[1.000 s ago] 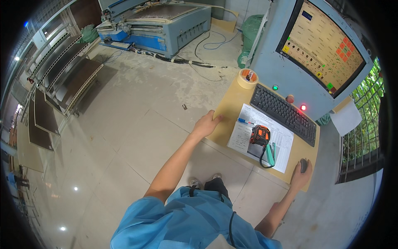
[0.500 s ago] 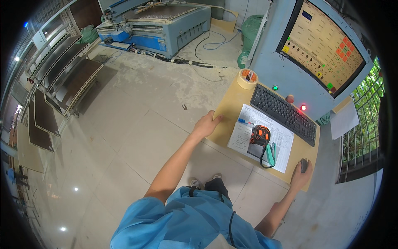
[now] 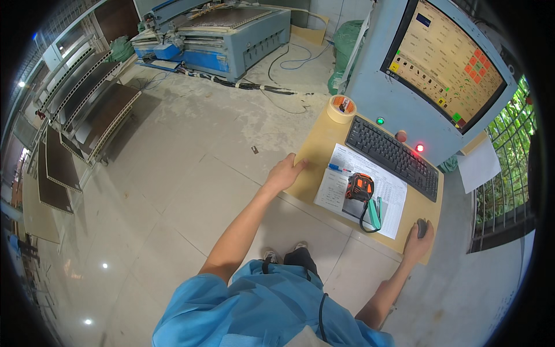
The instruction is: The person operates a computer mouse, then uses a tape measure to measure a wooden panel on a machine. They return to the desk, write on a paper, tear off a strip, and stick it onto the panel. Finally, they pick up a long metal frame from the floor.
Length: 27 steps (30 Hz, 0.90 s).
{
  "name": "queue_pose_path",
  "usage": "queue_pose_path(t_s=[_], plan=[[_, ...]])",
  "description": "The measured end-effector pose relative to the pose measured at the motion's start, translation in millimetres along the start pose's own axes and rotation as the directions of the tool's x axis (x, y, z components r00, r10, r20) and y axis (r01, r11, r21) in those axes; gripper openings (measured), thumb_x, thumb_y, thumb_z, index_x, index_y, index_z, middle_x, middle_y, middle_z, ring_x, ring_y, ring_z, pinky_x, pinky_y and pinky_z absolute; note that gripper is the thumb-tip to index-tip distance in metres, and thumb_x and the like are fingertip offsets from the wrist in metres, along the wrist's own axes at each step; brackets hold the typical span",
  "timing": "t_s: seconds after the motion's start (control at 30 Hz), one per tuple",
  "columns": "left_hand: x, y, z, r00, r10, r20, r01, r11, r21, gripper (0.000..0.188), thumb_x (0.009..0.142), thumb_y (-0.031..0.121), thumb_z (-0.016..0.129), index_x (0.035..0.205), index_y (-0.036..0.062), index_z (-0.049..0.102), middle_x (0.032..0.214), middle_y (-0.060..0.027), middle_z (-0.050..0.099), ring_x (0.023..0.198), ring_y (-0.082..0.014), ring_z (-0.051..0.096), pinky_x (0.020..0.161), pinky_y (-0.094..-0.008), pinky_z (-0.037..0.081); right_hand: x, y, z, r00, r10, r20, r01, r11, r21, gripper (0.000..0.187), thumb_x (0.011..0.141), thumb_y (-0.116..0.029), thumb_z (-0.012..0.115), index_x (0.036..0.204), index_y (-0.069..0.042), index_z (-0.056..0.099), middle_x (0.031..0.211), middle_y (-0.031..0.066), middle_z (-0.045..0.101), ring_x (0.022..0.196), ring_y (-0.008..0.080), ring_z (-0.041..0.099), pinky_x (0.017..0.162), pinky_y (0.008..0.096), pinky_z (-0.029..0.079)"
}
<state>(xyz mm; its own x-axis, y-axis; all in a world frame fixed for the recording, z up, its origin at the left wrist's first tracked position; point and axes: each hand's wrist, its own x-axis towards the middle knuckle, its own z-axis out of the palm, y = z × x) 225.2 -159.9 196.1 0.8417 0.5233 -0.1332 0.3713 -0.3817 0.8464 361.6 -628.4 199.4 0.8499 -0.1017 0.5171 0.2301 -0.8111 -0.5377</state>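
Note:
My left hand grips the left edge of a tan wooden shelf, thumb on top and the other fingers partly hidden at the edge. At the shelf's right end my right hand is closed over a dark computer mouse. Between the hands lie printed sheets. On them rest an orange and black tape measure, a green-handled tool whose kind I cannot make out, and a blue-capped marker. A black keyboard lies behind the papers.
A roll of tape stands at the shelf's far left corner. Behind the shelf rises a blue cabinet with a lit screen and lit buttons. A large blue-grey machine stands farther back, cables on the floor before it. Dark panels fill a left-hand rack.
The whole view has shifted very slightly, so the shelf and screen sit a little farther left. Both hands keep their places on the shelf edge and the mouse.

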Motion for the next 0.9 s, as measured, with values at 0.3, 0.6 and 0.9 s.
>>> queue_pose_path(t_s=[0.3, 0.6, 0.9], plan=[[-1.0, 0.4, 0.1, 1.000, 0.008, -0.020, -0.008, 1.000, 0.029, 0.064, 0.102, 0.059, 0.053, 0.111, -0.0037, 0.062, 0.104, -0.0274, 0.073, 0.101, -0.0400, 0.072, 0.089, -0.0458, 0.053, 0.4, -0.7, -0.6, 1.000, 0.009, 0.006, -0.009, 1.000, -0.004, 0.050, 0.093, -0.018, 0.072, 0.138, -0.001, 0.060, 0.138, 0.0197, 0.062, 0.127, 0.0385, 0.059, 0.109, 0.0445, 0.045], [-1.4, 2.6, -1.7, 1.000, -0.001, -0.015, 0.002, 1.000, 0.031, 0.064, 0.102, 0.059, 0.053, 0.110, -0.0041, 0.062, 0.105, -0.0269, 0.073, 0.102, -0.0392, 0.071, 0.089, -0.0453, 0.052, 0.6, 0.4, -0.1, 1.000, -0.003, 0.000, 0.003, 1.000, 0.004, 0.049, 0.093, -0.019, 0.072, 0.138, -0.001, 0.060, 0.137, 0.0195, 0.062, 0.127, 0.0382, 0.059, 0.109, 0.0441, 0.045], [-2.0, 3.1, -1.5, 1.000, -0.015, -0.015, 0.016, 0.999, 0.035, 0.064, 0.102, 0.059, 0.053, 0.112, -0.0038, 0.063, 0.106, -0.0256, 0.073, 0.103, -0.0387, 0.071, 0.090, -0.0446, 0.052, -0.4, 2.2, -1.3, 1.000, -0.001, -0.012, 0.001, 1.000, 0.025, 0.050, 0.094, -0.021, 0.072, 0.138, 0.001, 0.060, 0.138, 0.0200, 0.063, 0.128, 0.0364, 0.060, 0.110, 0.0422, 0.045]])
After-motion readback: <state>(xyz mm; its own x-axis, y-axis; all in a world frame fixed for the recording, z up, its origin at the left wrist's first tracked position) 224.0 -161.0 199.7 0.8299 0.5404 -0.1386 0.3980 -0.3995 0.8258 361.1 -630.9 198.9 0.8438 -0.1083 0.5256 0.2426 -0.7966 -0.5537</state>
